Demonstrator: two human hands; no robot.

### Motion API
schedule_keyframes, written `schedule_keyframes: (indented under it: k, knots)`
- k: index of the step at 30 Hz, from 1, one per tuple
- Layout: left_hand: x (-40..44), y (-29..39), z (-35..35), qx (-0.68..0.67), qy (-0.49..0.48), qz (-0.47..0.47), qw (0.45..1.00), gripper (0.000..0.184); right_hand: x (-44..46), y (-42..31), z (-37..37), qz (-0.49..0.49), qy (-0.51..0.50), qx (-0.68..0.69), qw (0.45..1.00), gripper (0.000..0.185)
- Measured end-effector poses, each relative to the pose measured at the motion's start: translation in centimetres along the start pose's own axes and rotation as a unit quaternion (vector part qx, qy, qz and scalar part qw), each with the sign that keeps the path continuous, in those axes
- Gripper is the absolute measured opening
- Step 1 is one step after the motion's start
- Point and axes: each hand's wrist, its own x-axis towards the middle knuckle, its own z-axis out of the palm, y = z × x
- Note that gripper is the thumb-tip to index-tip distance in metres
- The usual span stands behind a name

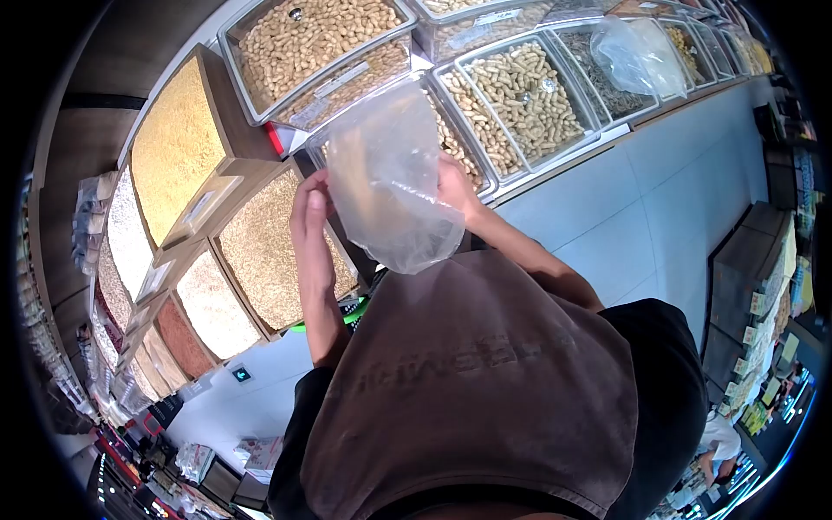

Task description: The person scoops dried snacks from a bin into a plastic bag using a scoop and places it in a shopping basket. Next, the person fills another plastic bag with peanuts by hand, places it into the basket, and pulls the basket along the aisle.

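One translucent, crumpled plastic bag [386, 173] is up between both hands, near a clear plastic bin [381, 65] of tan peanuts [316, 35]. Left hand [315, 210] and right hand [457, 184] curl at opposite edges; cannot tell whether either pinches. Apparent step: handling; next calls for steadiness.

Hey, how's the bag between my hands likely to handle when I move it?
The bag is probably floppy, since its film creases and bulges unevenly. It looks light for its size, being thin and see-through. Its glossy highlights suggest it may feel slightly slippery.
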Motion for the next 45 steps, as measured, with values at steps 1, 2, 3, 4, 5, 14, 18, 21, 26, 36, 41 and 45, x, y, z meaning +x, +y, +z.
schedule_keyframes:
  k: [1, 2, 3, 4, 5, 14, 18, 21, 26, 36, 41, 45]
  knots:
    - [-0.2, 0.7, 0.3, 0.001, 0.0, 0.001, 1.0, 0.032, 0.0, 0.3, 0.1, -0.001, 0.001, 0.001, 1.0, 0.028]
    - [-0.4, 1.2, 0.7, 0.06, -0.031, -0.008, 0.998, 0.032, -0.1, 0.9, 0.3, 0.001, -0.004, -0.002, 1.0, 0.023]
    - [-0.6, 1.4, 0.9, 0.118, -0.062, -0.016, 0.991, 0.031, -0.1, 1.0, 0.4, 0.003, -0.008, -0.004, 1.0, 0.018]
    - [-0.8, 1.0, 0.9, 0.133, -0.071, -0.067, 0.986, 0.026, -0.1, 1.0, 0.3, 0.003, -0.007, -0.002, 1.0, 0.018]
    - [-0.8, 0.1, 0.4, 0.135, -0.07, -0.067, 0.986, 0.026, -0.1, 1.0, 0.1, -0.007, -0.002, 0.007, 1.0, 0.014]
    - [-1.8, 6.8, -12.6, 0.168, 0.402, -0.108, 0.893, 0.043, 0.9, 3.5, 1.2, 0.082, -0.043, -0.194, 0.977, 0.048]
    - [-5.2, 10.7, -8.9, 0.354, 0.476, 0.039, 0.804, 0.045, 0.8, 4.8, 1.4, 0.105, -0.174, -0.299, 0.932, 0.082]
    - [-5.7, 10.0, -9.3, 0.112, 0.428, 0.126, 0.888, 0.039, 1.2, 4.5, 1.7, -0.007, -0.177, -0.364, 0.914, 0.086]
    - [-2.1, 6.0, -7.4, 0.111, 0.272, 0.15, 0.944, 0.03, 2.3, 4.7, 4.4, -0.011, -0.207, -0.383, 0.9, 0.092]
    - [4.1, -9.6, -1.6, 0.178, 0.048, 0.025, 0.983, 0.032, 4.3, 8.7, 5.2, -0.001, -0.253, -0.404, 0.879, 0.069]
    - [3.8, -10.5, -0.5, 0.303, 0.06, 0.027, 0.951, 0.028, 4.4, 7.7, 4.2, 0.07, -0.334, -0.37, 0.864, 0.046]
    - [3.6, -10.3, -1.5, 0.314, 0.078, 0.043, 0.945, 0.027, 3.9, 6.2, 3.5, 0.1, -0.365, -0.361, 0.852, 0.052]
